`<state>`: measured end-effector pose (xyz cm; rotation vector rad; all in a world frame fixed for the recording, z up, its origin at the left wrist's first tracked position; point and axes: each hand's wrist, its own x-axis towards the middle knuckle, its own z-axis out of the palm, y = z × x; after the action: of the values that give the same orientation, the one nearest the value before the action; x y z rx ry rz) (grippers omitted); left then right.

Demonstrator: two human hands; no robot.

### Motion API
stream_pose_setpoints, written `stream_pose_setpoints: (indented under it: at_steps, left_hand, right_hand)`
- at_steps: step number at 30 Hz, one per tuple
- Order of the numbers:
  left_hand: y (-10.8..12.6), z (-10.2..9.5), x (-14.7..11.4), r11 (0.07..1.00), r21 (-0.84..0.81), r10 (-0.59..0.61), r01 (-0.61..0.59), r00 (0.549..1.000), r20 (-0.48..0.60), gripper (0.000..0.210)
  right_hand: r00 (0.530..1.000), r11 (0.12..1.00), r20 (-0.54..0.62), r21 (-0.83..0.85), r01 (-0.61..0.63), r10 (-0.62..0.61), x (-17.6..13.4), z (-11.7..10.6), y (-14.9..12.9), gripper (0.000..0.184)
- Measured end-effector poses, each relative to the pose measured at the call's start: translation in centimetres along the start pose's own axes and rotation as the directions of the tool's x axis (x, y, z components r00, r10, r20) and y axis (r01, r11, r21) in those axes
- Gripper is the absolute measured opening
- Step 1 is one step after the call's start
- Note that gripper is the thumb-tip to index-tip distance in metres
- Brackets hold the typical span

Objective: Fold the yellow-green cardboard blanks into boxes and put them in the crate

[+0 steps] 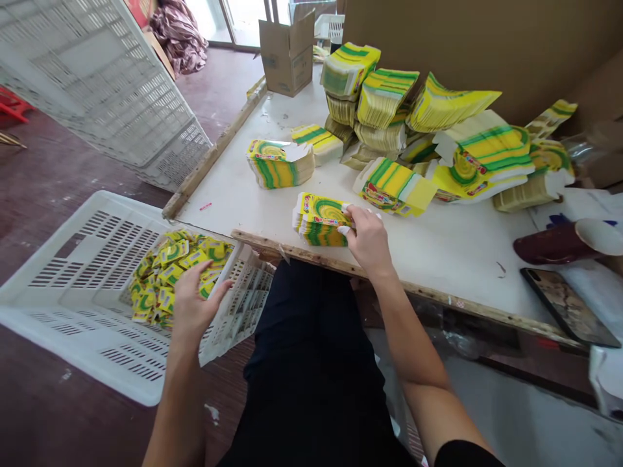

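Note:
My left hand (193, 300) hovers over the white plastic crate (78, 324), its thumb and fingers spread with nothing between them. Inside that crate, beneath the hand, lies a heap of small yellow-green packets (163, 275). At the table's front edge, my right hand (367, 237) grips the right end of a stack of flat yellow-green cartons (318, 217). White coverings show on some of its fingertips. A second carton stack (280, 165) sits farther back on the left, touching a smaller stack (318, 141). Another bundle of cartons (394, 185) lies beyond my right hand.
Piles of folded cartons (387, 97) stand at the table's back, beside an open cardboard box (287, 58). To the right are a dark red mug (548, 243) and a phone (567, 305). A wooden strip (413, 285) edges the white table. More white crates (111, 84) rise at left.

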<state>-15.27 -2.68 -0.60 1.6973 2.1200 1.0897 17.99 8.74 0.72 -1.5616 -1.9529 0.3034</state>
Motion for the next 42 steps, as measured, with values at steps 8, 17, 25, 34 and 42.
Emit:
stream_pose_setpoints:
  at_steps: [8,17,25,34,42]
  left_hand:
    - [7.4,7.1,-2.1,0.666,-0.732,0.121,0.145,0.947,0.298,0.059]
    - [13.5,8.4,-1.4,0.024,-0.993,-0.165,0.112,0.981,0.107,0.050]
    - [11.2,9.4,-3.1,0.384,-0.903,-0.171,0.192,0.976,0.135,0.071]
    - [8.0,6.5,-1.9,0.564,-0.800,0.038,0.205,0.961,0.274,0.063]
    - [9.5,4.5,-1.5,0.898,-0.426,0.218,0.109,0.731,0.647,0.090]
  right_hand:
    - [0.994,0.978,-0.096,0.195,0.072,-0.054,-3.2,-1.4,-4.1,0.044]
    - [0.958,0.518,0.269,0.836,-0.182,-0.099,-10.0,2.2,-9.7,0.053]
    - [0.954,0.507,0.294,0.815,-0.280,0.053,-9.3,3.0,-7.8,0.034]
    - [0.988,0.826,-0.037,0.544,0.148,-0.153,-8.9,-0.3,-4.4,0.023]
    - [0.883,0.843,-0.103,0.266,0.468,-0.458,-9.4,-0.4,-5.0,0.027]
